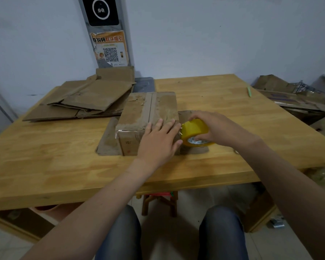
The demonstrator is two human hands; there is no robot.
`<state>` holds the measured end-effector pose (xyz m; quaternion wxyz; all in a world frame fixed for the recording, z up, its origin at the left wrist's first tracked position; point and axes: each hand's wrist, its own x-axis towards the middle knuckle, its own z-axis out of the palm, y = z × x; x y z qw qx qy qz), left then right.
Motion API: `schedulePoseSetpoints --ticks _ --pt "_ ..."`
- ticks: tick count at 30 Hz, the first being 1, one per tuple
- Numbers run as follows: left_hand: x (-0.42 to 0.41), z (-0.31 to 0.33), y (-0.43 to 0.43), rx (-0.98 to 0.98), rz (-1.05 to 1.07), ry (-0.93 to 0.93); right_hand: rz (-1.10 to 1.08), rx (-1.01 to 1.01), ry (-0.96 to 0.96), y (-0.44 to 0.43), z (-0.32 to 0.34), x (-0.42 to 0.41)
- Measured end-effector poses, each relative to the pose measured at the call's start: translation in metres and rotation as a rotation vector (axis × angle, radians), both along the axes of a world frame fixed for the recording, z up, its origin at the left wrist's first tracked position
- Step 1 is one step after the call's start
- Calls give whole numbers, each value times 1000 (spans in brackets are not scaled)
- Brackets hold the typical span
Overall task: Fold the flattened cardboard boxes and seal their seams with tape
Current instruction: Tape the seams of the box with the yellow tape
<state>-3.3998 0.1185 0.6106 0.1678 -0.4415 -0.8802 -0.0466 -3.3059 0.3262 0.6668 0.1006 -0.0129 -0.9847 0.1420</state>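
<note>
A folded brown cardboard box (139,111) stands in the middle of the wooden table (45,162), bottom up, with old tape along its centre seam. Its lower flaps spread flat on the table at both sides. My left hand (159,141) lies flat with straight fingers on the box's near right corner, over a clear strip of tape that runs along the near edge. My right hand (212,126) grips a yellow tape roll (194,131) right beside the box's right side, close to my left fingertips.
A pile of flattened cardboard boxes (86,99) lies at the table's back left. A green pen (249,91) rests near the far right edge. More cardboard (296,98) is heaped on the floor at the right. A small stool (159,201) stands under the table.
</note>
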Motion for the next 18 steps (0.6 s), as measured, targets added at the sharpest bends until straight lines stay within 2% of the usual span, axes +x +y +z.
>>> schedulePoseSetpoints --ticks 5,11,18 --pt "-2 5 -1 72 -12 8 -25 95 -4 -4 3 2" --pt "-27 20 14 352 -95 -331 -43 151 -45 -10 10 5" --pt "-49 20 8 347 -176 -484 -74 175 -78 -15 12 3"
